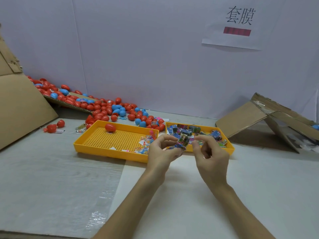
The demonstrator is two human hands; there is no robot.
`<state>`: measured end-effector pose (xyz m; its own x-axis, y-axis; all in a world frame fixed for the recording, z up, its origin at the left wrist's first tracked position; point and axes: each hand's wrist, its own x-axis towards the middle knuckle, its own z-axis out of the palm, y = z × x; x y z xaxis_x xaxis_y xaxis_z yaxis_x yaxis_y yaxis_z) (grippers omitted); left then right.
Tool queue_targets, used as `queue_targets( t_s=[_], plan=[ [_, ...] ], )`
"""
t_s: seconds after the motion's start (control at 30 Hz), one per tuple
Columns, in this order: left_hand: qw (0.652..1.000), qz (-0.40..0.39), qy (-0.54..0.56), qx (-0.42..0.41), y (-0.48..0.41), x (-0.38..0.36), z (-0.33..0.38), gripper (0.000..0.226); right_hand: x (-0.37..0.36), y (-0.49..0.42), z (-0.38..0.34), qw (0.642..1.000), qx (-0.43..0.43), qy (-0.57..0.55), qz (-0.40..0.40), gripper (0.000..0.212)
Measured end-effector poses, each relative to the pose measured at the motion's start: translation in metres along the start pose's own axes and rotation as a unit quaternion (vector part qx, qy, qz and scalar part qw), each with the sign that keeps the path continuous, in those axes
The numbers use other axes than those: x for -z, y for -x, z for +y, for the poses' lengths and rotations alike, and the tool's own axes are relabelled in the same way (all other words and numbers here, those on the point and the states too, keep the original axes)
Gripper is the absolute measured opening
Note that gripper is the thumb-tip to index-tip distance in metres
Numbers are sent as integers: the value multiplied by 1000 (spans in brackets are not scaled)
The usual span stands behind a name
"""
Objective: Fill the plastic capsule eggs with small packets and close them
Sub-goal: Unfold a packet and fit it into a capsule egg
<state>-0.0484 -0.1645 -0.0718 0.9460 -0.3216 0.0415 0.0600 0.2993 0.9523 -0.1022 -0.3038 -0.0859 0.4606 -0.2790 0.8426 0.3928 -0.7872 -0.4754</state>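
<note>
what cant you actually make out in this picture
Head view, the only one:
Print on the packet in the left hand: too small, blurred, partly under fingers.
Whether the right hand has a grip on that packet: motion blur.
Left end of the egg pile: behind the cardboard sheet.
Contents of the cardboard box at right: cut off by the frame edge.
Red bar on the wall sign: blurred out.

Probably a packing workshop: cardboard boxes [22, 107], sorting trays [110, 150], wall sign [236, 26].
</note>
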Motion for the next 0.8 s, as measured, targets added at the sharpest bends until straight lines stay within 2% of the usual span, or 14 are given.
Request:
queue_targets(
  t_s=[0.17, 0.43, 0.8],
  plan=[
    [993, 10, -105, -52, -1, 1, -1, 31, 3, -3, 4, 997, -24, -10, -67, 19],
    [980, 11, -175, -99, -1, 0, 0, 32, 4, -3, 4, 996, -39, -4, -76, 19],
    [987, -17, -142, -75, -1, 1, 0, 38, 2, -6, 9, 974, -163, -54, -151, 22]
  ],
)
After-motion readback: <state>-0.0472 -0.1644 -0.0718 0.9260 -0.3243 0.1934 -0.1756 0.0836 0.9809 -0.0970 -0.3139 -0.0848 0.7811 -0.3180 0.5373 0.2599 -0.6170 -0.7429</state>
